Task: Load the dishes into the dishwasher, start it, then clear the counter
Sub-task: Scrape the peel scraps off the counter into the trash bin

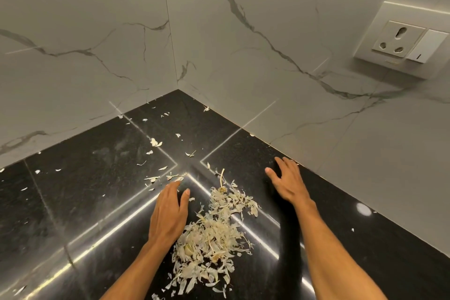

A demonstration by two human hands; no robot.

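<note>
Fingers (171,190) of the left hand (169,217) lie relaxed and flat, grasping nothing, just left of the peels (214,234) heaped on the counter (97,178). By the counter's right edge, the right hand (289,184) spreads empty fingers. Scraps (155,142) trail toward the back corner.

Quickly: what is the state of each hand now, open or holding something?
Left hand: open, palm down beside the peels, holding nothing.
Right hand: open, fingers spread, holding nothing.
</note>
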